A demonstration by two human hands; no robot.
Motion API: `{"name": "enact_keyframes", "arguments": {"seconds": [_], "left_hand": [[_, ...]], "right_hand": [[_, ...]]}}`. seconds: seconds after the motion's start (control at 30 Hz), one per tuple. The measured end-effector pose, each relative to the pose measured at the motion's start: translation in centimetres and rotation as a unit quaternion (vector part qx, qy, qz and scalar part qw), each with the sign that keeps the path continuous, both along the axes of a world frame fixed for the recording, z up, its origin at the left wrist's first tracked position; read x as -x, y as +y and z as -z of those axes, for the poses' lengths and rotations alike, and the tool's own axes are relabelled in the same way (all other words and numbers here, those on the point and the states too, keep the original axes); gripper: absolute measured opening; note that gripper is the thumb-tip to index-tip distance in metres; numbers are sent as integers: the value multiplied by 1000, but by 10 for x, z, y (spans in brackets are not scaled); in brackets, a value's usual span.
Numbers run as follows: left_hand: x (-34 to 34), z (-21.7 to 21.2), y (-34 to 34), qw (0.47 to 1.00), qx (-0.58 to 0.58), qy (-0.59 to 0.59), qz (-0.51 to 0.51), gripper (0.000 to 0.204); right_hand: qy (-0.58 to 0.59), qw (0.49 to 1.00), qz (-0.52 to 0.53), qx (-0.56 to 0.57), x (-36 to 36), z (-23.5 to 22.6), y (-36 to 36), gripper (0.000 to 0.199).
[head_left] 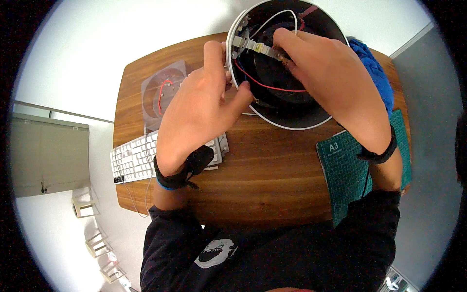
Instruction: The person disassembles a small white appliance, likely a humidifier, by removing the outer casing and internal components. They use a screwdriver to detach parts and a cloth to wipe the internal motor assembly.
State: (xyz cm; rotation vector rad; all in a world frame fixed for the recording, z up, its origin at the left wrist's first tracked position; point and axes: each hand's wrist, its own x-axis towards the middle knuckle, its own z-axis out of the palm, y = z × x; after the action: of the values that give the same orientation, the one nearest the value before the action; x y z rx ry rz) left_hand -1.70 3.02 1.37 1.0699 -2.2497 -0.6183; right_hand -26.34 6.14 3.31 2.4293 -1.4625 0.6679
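A round drum-shaped housing [311, 121], black inside with a white rim, stands tilted toward me at the far side of the table. My left hand [197, 104] grips its left rim, thumb inside the edge and fingers outside. Deep in the opening, my right hand [326, 63] is closed round the right end of a pale metal strip [255, 46], which runs to the left wall. The fingertips are partly hidden. A red wire [272, 87] crosses the inside below the strip, and a white wire [277, 15] loops above it.
A white keyboard [134, 158] with a thin cable lies left. Behind it is a clear plastic piece [152, 90] with a red wire on it. A green cutting mat [343, 170] lies right, under my right forearm; blue cloth [377, 73] is bunched behind. The wooden table [262, 180] has rounded edges.
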Motion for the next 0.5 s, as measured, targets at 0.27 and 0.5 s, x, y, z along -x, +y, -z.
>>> {"name": "enact_keyframes", "arguments": {"seconds": [0.27, 0.5], "left_hand": [[-2, 2, -1, 1000, 9, 15, 11, 45], [-1, 0, -1, 1000, 14, 7, 16, 45]], "right_hand": [[0, 1000, -24, 10, -1, -10, 1, 23], [7, 999, -6, -36, 3, -11, -6, 26]]}}
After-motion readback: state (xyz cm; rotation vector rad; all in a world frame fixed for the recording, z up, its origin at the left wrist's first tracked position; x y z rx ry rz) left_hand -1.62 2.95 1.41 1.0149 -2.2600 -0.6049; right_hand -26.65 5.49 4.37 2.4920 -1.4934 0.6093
